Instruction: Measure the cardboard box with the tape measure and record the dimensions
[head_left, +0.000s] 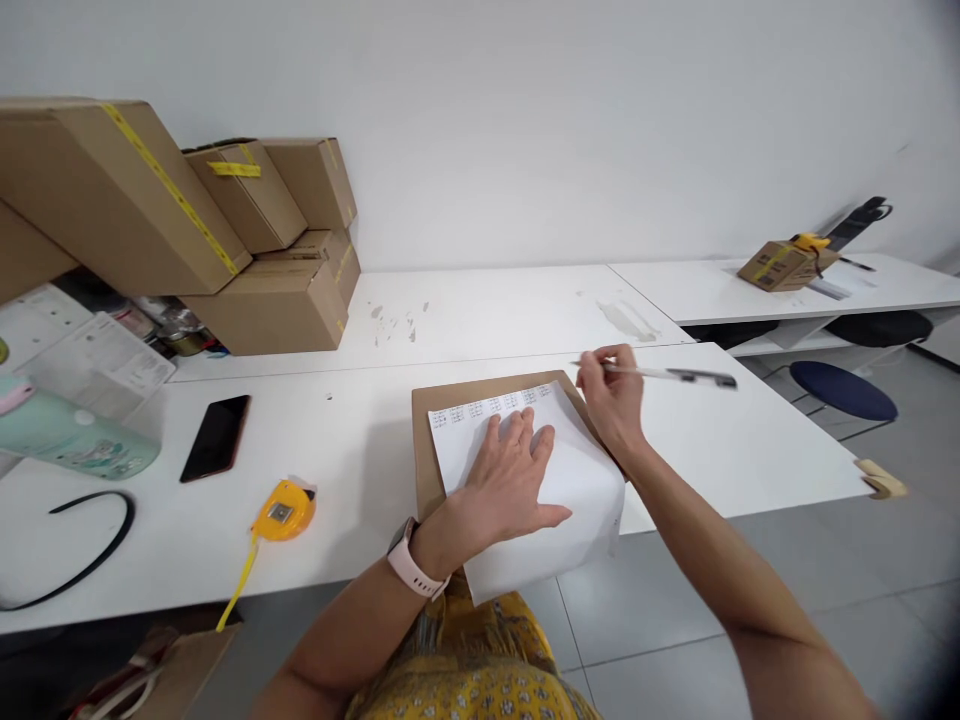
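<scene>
A white sheet of paper (577, 480) with rows of small writing along its top lies over a brown cardboard box (429, 470) at the front edge of the table. My left hand (510, 480) rests flat on the sheet, fingers spread. Above the sheet's upper right corner, my right hand (613, 395) grips a pen (686, 376). The pen is nearly level, its tip pointing left and clear of the paper. The sheet's lower part hangs past the box's near edge.
Stacked cardboard boxes (277, 310) fill the back left. A phone (216, 438), an orange tape measure (283, 512), a black headband (112, 550) and a green bottle (90, 430) lie at left. At far right are a small box (780, 265) and a blue stool (844, 390).
</scene>
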